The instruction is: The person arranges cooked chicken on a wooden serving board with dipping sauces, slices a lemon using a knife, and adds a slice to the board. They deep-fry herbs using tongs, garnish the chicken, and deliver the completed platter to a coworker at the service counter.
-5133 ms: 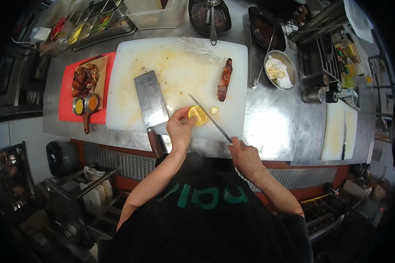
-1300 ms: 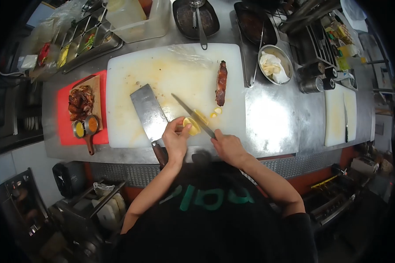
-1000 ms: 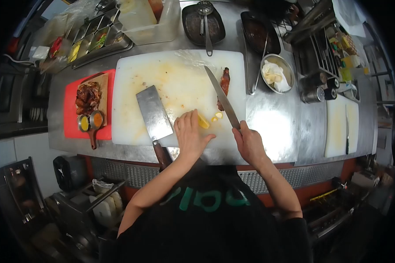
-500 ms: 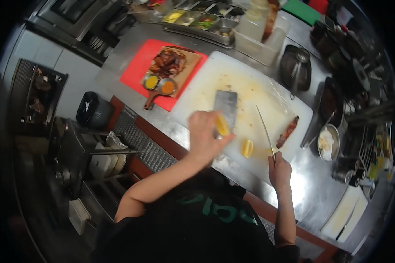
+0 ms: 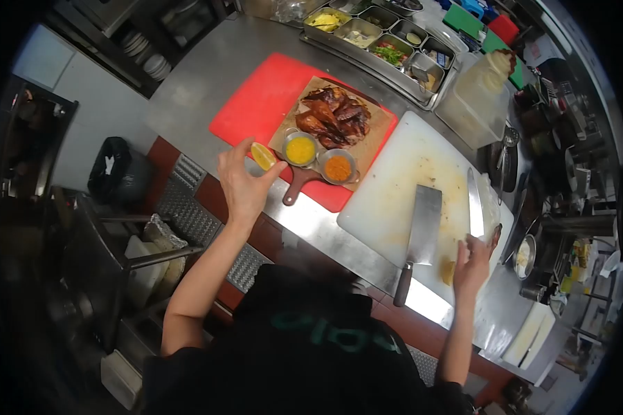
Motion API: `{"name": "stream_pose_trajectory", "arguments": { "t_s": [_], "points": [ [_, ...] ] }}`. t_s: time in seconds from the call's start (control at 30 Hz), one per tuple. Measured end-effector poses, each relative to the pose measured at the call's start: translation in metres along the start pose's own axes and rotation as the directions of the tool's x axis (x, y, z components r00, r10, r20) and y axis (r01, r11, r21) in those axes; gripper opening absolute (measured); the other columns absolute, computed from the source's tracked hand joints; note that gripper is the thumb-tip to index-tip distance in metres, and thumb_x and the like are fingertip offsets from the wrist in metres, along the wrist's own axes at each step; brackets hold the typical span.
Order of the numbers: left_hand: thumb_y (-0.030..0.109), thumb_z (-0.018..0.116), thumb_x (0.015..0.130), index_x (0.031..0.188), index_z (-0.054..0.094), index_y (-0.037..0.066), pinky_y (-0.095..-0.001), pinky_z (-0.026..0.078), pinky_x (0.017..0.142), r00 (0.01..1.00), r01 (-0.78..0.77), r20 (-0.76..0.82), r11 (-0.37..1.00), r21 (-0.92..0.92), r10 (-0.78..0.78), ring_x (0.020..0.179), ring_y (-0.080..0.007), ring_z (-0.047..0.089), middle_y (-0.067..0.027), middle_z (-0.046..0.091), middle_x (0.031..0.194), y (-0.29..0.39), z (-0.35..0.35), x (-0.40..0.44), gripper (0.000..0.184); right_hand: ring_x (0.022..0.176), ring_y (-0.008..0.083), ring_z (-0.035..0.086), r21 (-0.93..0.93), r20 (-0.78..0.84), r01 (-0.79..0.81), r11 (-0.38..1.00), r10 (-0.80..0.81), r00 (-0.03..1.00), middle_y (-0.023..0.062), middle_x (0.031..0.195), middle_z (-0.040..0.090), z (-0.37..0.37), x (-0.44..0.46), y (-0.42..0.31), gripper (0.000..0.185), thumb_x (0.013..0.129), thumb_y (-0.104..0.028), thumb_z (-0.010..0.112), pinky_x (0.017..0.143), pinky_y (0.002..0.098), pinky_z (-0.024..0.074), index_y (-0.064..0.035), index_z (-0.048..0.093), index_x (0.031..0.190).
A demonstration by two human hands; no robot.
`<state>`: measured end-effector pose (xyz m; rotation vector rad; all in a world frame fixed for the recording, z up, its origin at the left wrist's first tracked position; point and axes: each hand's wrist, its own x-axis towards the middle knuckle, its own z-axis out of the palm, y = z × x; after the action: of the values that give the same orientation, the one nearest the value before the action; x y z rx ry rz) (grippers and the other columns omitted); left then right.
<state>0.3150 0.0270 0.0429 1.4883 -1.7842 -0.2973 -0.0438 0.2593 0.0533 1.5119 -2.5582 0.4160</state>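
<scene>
A lemon wedge [image 5: 262, 157] is pinched between the thumb and fingers of my left hand [image 5: 244, 187], beside the handle of a wooden paddle board [image 5: 298, 185]. On that board's brown paper lie pieces of browned roast poultry [image 5: 333, 117], a cup of yellow sauce [image 5: 300, 149] and a cup of orange sauce [image 5: 338, 167]. My right hand [image 5: 471, 270] is closed around the handle of a knife [image 5: 475, 204], its blade over the white cutting board [image 5: 375, 196]. A second lemon wedge [image 5: 448, 272] shows beside my right hand. A cleaver [image 5: 424, 225] lies flat to its left.
The paddle board rests on a red cutting board [image 5: 246, 104]. Behind stand metal ingredient pans [image 5: 360, 32] and a plastic container [image 5: 474, 100]. A bowl of white food [image 5: 525, 256] is at the right. A black bin [image 5: 121, 173] stands on the left.
My left hand has carried the lemon wedge leftward to the paddle board. My right hand and the knife have shifted to the right side of the white board. The view has turned.
</scene>
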Motion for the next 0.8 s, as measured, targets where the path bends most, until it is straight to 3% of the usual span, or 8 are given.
{"name": "stream_pose_trajectory", "arguments": {
  "t_s": [0.1,0.3,0.4,0.5,0.57,0.63,0.7,0.8],
  "points": [
    [0.022,0.084,0.058,0.112,0.055,0.000,-0.0398,0.038,0.087,0.998,-0.018,0.065,0.997,-0.078,0.023,0.096,-0.0288,0.049,-0.0126,0.058,0.098,-0.016,0.007,0.014,0.066,0.072,0.0234,0.064,0.409,0.155,-0.210,0.888,0.159,0.975,0.0126,0.084,0.065,0.016,-0.006,-0.083,0.011,0.083,-0.013,0.063,0.062,0.0351,0.0504,-0.0044,0.063,0.090],
    [0.018,0.084,0.058,0.118,0.053,0.000,-0.0396,0.038,0.088,0.976,0.006,0.213,0.984,-0.181,0.033,0.098,-0.0299,0.048,-0.0136,0.058,0.103,-0.026,0.020,0.030,0.070,0.064,0.0249,0.064,0.494,0.313,-0.324,0.807,0.183,0.932,0.0130,0.071,0.064,0.074,0.027,-0.165,0.008,0.084,-0.011,0.060,0.059,0.0345,0.0492,-0.0037,0.064,0.084],
    [0.016,0.083,0.060,0.121,0.052,0.002,-0.0373,0.044,0.085,0.976,-0.033,0.211,0.991,-0.128,0.060,0.095,-0.0258,0.056,-0.0138,0.060,0.099,-0.036,0.029,0.037,0.070,0.061,0.0274,0.063,0.531,0.161,-0.232,0.815,0.171,0.972,0.0140,0.070,0.064,0.096,0.041,-0.181,0.009,0.085,-0.010,0.059,0.059,0.0358,0.0486,-0.0030,0.064,0.084],
    [0.014,0.083,0.062,0.122,0.051,0.001,-0.0347,0.047,0.083,0.959,0.131,0.278,0.953,-0.275,-0.052,0.090,-0.0224,0.060,-0.0140,0.062,0.100,-0.044,0.036,0.045,0.070,0.061,0.0294,0.062,0.513,0.051,-0.144,0.846,0.138,0.989,0.0147,0.070,0.064,0.089,0.047,-0.202,0.010,0.085,-0.010,0.058,0.058,0.0357,0.0480,-0.0020,0.064,0.082],
    [0.013,0.082,0.062,0.123,0.050,0.000,-0.0327,0.049,0.080,0.948,0.183,0.307,0.936,-0.300,-0.087,0.085,-0.0196,0.062,-0.0141,0.063,0.103,-0.046,0.037,0.048,0.070,0.056,0.0196,0.062,0.659,0.322,-0.336,0.673,0.151,0.935,0.0097,0.066,0.064,0.099,0.036,-0.214,0.014,0.086,-0.012,0.059,0.052,0.0314,0.0469,-0.0003,0.065,0.079],
    [0.012,0.083,0.062,0.124,0.050,0.000,-0.0325,0.049,0.080,0.948,0.171,0.311,0.934,-0.313,-0.069,0.084,-0.0193,0.062,-0.0137,0.063,0.102,-0.047,0.038,0.055,0.071,0.052,0.0142,0.060,0.648,0.703,-0.676,0.350,0.065,0.708,0.0078,0.067,0.064,0.105,0.031,-0.233,0.024,0.090,-0.021,0.057,0.046,0.0271,0.0457,0.0010,0.065,0.082],
    [0.011,0.083,0.061,0.124,0.050,0.001,-0.0323,0.049,0.080,0.948,0.156,0.316,0.932,-0.327,-0.048,0.083,-0.0191,0.062,-0.0134,0.063,0.102,-0.050,0.039,0.059,0.072,0.050,0.0135,0.058,0.560,0.825,-0.822,0.106,0.024,0.565,0.0095,0.070,0.064,0.116,0.032,-0.256,0.036,0.092,-0.032,0.053,0.042,0.0245,0.0450,0.0021,0.064,0.086],
    [0.010,0.082,0.061,0.125,0.047,0.000,-0.0340,0.050,0.079,0.932,0.085,0.362,0.950,-0.300,0.031,0.084,-0.0237,0.062,-0.0160,0.060,0.107,-0.060,0.040,0.064,0.074,0.048,0.0154,0.058,0.507,0.862,-0.861,-0.033,0.011,0.507,0.0122,0.070,0.063,0.133,0.038,-0.283,0.043,0.093,-0.037,0.050,0.040,0.0260,0.0456,0.0046,0.061,0.092]
  ]
}}
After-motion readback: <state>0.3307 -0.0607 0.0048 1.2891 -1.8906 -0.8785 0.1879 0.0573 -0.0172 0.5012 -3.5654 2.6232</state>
